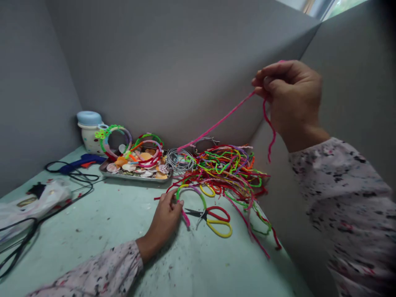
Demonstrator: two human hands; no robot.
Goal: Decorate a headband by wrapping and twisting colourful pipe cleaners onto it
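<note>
My right hand [287, 97] is raised high at the right, fingers pinched on a pink chenille stem [222, 119] that stretches down to a tangled pile of coloured stems [230, 167] on the table. A short end of the stem dangles below the hand. My left hand [165, 216] rests on the table with its fingers closed on a headband wrapped in green and pink [193, 194]. Red and yellow scissors [213, 218] lie just right of that hand.
A metal tray [134, 176] of shells and wrapped headbands stands at the back. A white jar with a blue lid [89, 130], a blue glue gun [82, 162] with black cord, and a plastic bag [37, 202] lie left. Grey partition walls enclose the pale green table [108, 231].
</note>
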